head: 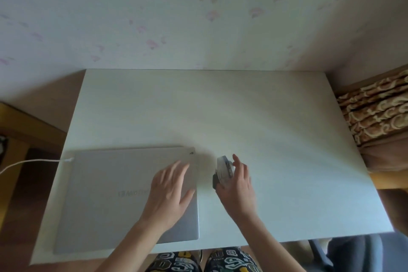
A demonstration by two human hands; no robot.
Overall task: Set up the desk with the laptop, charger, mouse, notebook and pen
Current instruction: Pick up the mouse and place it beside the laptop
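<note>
A closed silver laptop (106,196) lies on the left half of the white desk (276,139). A white charger cable (28,162) runs from the left and meets the laptop's far left corner. My left hand (171,190) rests flat on the lid's right part, fingers spread. Just right of the laptop, my right hand (237,183) grips a white mouse (223,166) with a dark underside, tilted on its side just above the desk. No notebook or pen is in view.
The desk stands against a pale flowered wall (198,17). A patterned brown cushion or bedding (379,112) sits beyond the desk's right edge. A blue chair (357,252) shows at the lower right, and wooden furniture (13,130) is at the left.
</note>
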